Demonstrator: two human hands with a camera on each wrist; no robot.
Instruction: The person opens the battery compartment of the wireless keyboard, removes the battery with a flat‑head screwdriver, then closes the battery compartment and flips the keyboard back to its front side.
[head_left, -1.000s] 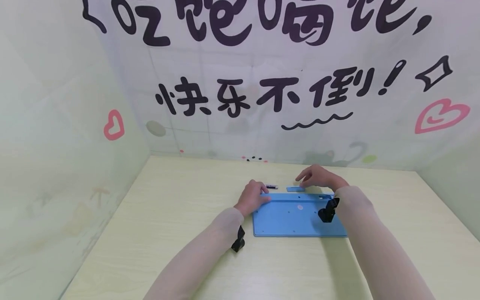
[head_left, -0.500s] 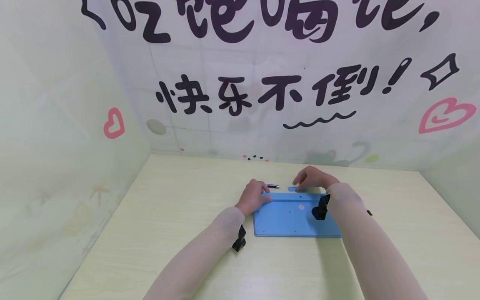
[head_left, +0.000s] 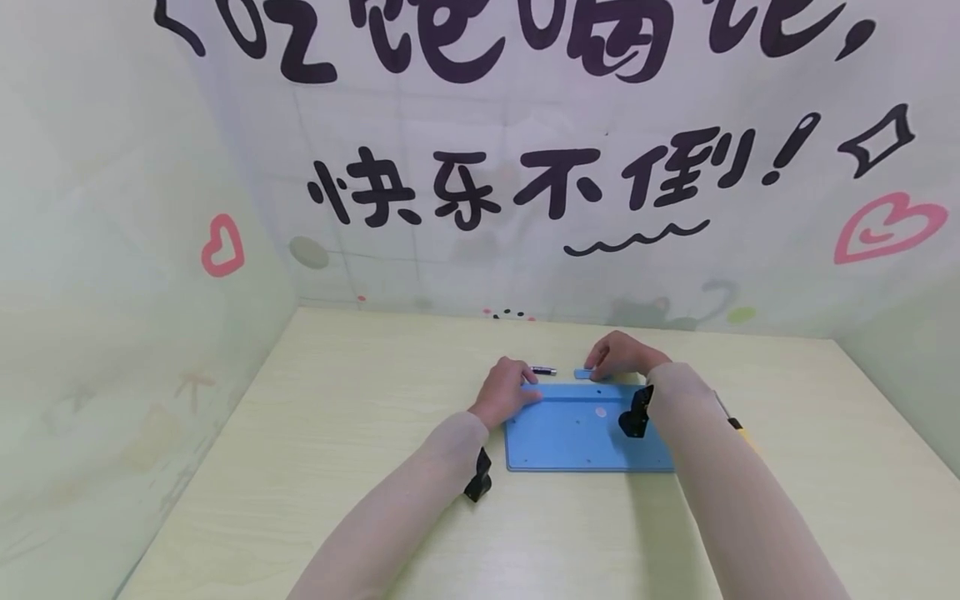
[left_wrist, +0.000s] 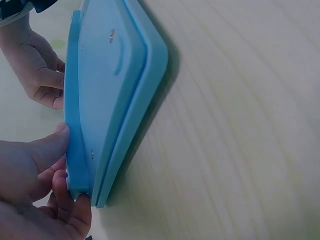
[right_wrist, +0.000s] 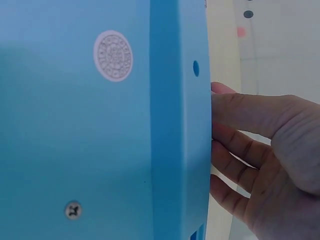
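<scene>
Gripping blue panel with left hand, pinching strip with right hand, battery between, sleeve half hiding tool

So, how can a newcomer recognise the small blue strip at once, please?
On the pale table lies a wide blue panel. Just beyond its far edge, the small blue strip shows at the right hand. Blue like the panel but far smaller, it differs from the dark, silver-tipped cylinder to its left.

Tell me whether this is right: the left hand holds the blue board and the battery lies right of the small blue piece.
No: in the head view, the battery lies left of the small blue piece. The left hand does hold the blue board.
</scene>
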